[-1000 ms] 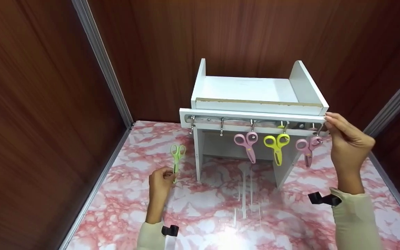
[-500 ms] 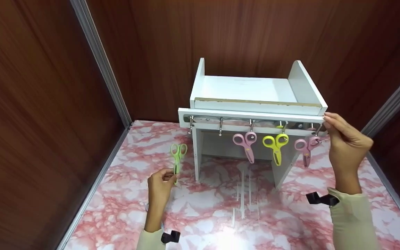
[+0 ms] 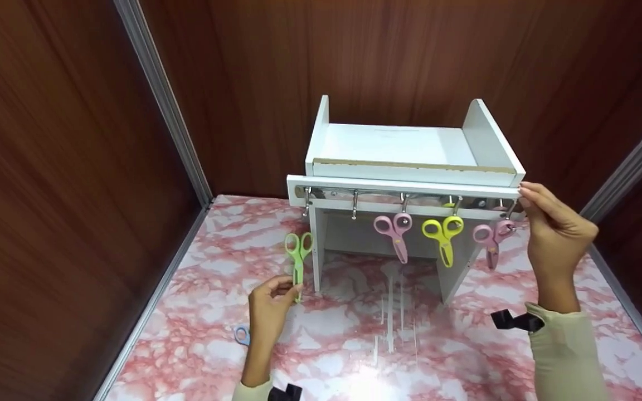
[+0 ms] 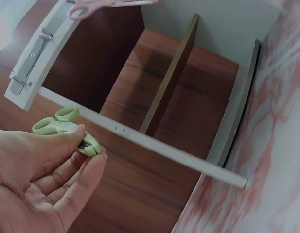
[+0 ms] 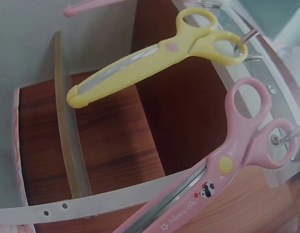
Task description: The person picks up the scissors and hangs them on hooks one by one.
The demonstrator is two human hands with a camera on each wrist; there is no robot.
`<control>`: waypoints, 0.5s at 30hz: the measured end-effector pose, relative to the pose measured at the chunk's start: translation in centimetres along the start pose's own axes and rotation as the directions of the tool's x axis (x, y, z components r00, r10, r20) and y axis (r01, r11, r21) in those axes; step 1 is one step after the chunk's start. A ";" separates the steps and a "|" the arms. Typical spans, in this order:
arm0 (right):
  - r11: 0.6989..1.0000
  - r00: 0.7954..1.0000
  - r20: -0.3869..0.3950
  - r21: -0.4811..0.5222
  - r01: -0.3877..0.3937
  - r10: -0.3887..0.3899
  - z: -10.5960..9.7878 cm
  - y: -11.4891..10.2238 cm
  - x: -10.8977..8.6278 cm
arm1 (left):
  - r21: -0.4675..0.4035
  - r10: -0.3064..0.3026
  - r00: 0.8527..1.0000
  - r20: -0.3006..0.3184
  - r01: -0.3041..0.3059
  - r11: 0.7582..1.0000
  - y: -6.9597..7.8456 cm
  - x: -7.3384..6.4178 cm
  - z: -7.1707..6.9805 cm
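My left hand [image 3: 268, 317] pinches a pair of green scissors [image 3: 297, 257] by the blade end, with the ring handles pointing up. In the left wrist view, thumb and fingertips close on the tip of these scissors. They are just left of a white shelf unit's side leg. My right hand [image 3: 563, 236] pinches the right end of the white hook rail [image 3: 404, 185]. From the rail's hooks hang pink scissors [image 3: 398, 240], yellow scissors [image 3: 445, 244] and more pink scissors [image 5: 222, 160] at the right. The two left hooks [image 3: 355, 206] hold nothing.
The white shelf unit [image 3: 399, 143] stands behind the rail on a red-and-white marbled tabletop [image 3: 198, 312]. A blue ring handle [image 3: 237, 336] shows beside my left wrist, the rest hidden. Brown wood-grain panels [image 3: 388, 61] enclose the back and sides.
My left hand has moved right with the green scissors, nearer the shelf's left leg. The blue ring handle has come into sight. My right hand stays at the rail's end.
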State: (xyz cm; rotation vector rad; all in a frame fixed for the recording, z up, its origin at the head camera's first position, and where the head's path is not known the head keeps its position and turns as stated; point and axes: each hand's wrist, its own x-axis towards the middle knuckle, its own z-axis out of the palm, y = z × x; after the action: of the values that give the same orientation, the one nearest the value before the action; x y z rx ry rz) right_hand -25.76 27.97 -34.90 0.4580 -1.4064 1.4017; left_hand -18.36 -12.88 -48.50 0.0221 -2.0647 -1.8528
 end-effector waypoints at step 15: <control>1.000 1.000 -0.006 -0.008 0.017 -0.017 0.0 0.1 0.1 | -0.149 -0.006 0.996 0.090 0.019 0.989 3.4 -1.8 1.7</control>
State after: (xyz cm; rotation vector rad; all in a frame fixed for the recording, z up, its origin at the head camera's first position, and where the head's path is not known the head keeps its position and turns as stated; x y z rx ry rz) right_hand -25.84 28.02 -34.84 0.4586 -1.4000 1.3823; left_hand -16.37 -10.37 -45.81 -0.0877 -1.9807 -2.0458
